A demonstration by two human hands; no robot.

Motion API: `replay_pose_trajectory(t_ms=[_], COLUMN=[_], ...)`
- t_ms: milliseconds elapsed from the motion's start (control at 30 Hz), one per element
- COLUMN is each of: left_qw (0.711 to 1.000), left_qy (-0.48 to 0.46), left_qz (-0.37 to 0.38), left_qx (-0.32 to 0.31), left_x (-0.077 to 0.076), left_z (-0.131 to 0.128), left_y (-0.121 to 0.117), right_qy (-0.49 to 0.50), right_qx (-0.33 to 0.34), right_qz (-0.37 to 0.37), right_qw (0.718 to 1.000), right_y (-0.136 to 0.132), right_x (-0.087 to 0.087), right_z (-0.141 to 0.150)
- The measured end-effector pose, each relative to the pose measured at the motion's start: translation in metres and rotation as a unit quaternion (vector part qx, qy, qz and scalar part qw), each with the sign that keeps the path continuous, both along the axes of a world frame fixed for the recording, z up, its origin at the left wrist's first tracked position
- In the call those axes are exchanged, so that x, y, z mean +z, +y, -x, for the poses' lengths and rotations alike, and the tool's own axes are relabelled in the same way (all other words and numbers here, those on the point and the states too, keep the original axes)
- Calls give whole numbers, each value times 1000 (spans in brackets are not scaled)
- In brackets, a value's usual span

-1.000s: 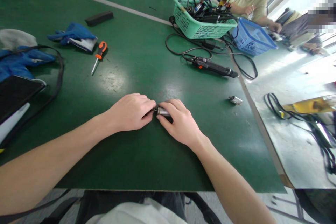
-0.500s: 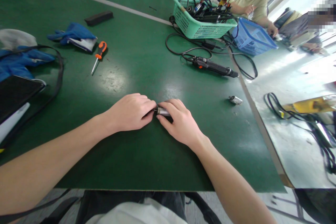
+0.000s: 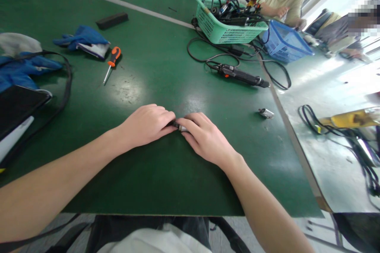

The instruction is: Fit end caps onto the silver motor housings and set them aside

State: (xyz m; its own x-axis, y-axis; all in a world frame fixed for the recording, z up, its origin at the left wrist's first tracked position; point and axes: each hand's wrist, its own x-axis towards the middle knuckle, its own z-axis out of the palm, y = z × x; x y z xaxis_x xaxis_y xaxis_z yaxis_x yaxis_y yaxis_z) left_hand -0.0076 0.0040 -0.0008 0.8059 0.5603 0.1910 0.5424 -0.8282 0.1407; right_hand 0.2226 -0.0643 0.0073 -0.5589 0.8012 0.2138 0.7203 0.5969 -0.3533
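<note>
Low over the green table, my right hand is closed around a small silver metal cylinder, mostly covered by the fingers. My left hand pinches a dark small part against the cylinder's left end. Whether the two pieces are joined, I cannot tell. Another short silver metal cylinder lies on the table to the right of my hands. Farther back is a black electric screwdriver with its cord.
An orange-handled screwdriver, blue gloves and a black block lie at left. A green basket full of cables and a blue basket stand at the back right. Two people sit beyond. A yellow tool is at far right.
My right hand has rolled slightly and its fingers cover more of the silver cylinder. More of the dark part shows at my left fingertips.
</note>
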Motion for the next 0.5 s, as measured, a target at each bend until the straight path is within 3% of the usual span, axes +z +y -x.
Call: replay_pose_trajectory(t_ms=[133, 267, 500], left_qw=[999, 999, 997], left_qy=[9, 17, 23], left_qz=[16, 28, 61], left_qx=[30, 30, 28], left_x=[1, 4, 8], left_z=[1, 1, -1], left_y=[1, 0, -1], right_qy=[-120, -186, -239], right_qx=[18, -5, -129], right_qz=[-37, -58, -13], right_qw=[992, 981, 962], right_y=[2, 26, 108], right_x=[12, 22, 17], right_z=[2, -14, -105])
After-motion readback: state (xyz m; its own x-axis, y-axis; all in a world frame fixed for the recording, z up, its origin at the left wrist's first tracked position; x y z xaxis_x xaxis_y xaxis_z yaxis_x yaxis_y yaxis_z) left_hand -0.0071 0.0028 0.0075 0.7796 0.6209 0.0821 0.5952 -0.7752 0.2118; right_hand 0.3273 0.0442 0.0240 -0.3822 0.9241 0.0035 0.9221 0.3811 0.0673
